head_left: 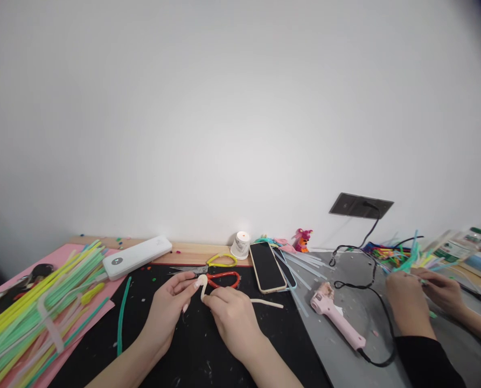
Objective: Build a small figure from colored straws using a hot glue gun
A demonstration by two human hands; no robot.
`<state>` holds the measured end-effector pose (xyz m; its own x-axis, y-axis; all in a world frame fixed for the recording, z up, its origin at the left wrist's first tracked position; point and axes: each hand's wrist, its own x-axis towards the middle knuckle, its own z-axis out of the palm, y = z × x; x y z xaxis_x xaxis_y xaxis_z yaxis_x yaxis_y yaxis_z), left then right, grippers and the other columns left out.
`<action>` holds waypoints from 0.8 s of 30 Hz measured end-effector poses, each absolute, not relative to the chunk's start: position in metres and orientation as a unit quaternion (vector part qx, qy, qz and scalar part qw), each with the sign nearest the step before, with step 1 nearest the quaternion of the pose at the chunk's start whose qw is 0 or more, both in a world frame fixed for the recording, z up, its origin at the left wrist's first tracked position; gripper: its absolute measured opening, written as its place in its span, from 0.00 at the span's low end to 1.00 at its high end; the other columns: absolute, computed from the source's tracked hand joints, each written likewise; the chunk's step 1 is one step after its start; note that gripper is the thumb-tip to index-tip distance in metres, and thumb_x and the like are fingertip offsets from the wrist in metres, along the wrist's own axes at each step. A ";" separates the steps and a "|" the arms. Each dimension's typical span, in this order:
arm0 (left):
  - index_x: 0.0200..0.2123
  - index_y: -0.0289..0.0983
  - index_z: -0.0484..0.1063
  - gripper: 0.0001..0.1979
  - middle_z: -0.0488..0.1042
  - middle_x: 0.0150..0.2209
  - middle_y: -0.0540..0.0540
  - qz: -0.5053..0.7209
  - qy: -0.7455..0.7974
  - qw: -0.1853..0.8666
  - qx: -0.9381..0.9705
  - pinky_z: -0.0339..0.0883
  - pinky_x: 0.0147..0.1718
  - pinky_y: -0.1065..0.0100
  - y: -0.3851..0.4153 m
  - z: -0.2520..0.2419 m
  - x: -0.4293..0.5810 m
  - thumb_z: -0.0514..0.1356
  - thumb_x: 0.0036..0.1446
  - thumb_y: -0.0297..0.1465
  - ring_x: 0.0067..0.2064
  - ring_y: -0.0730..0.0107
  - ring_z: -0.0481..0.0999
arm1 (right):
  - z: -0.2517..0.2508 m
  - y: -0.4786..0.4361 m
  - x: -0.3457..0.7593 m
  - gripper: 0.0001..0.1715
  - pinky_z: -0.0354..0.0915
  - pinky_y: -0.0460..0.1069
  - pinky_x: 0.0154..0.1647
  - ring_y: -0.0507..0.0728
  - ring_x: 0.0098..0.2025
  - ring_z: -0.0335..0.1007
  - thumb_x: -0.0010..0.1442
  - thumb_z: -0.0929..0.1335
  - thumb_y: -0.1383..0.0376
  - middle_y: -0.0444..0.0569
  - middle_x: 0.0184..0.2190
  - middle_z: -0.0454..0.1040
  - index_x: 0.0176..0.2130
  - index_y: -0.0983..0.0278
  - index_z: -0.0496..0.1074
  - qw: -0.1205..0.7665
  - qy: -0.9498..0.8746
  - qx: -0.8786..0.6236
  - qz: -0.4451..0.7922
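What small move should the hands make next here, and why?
Perhaps bend a little more of the cream strip into the curl: the left hand holds the curled end, the right hand grips it farther along, and a straight length, seemingly its tail, sticks out beyond.

Black mat (200, 358): open gap near, between left hand (167, 307) and right hand (234, 320); second open patch right, nearside of white strip (266, 303). Far way blocked: scissors (205, 269) just beyond hands, then cup (241, 246), phone (268, 268). Left: teal strip (123, 318), power bank (138, 257), strip bundle (42, 312). Right: glue gun (341, 321), looping cord (381, 365).
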<state>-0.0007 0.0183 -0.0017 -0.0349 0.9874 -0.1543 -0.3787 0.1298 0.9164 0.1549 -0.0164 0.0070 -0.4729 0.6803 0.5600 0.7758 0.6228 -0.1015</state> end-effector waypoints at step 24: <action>0.35 0.35 0.74 0.22 0.79 0.26 0.50 0.565 0.461 0.574 0.373 0.51 0.18 0.75 0.016 0.000 0.000 0.73 0.36 0.37 0.18 0.81 0.60 | 0.007 -0.018 0.153 0.15 0.62 0.47 0.33 0.55 0.32 0.70 0.67 0.60 0.72 0.47 0.34 0.77 0.44 0.61 0.73 0.284 -0.850 -0.438 -0.077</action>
<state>-0.0005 0.0163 -0.0003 -0.0636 0.9921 -0.1078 -0.3049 0.0835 0.9487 0.1530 -0.0181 0.0074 -0.4555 0.7000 0.5500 0.7872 0.6053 -0.1184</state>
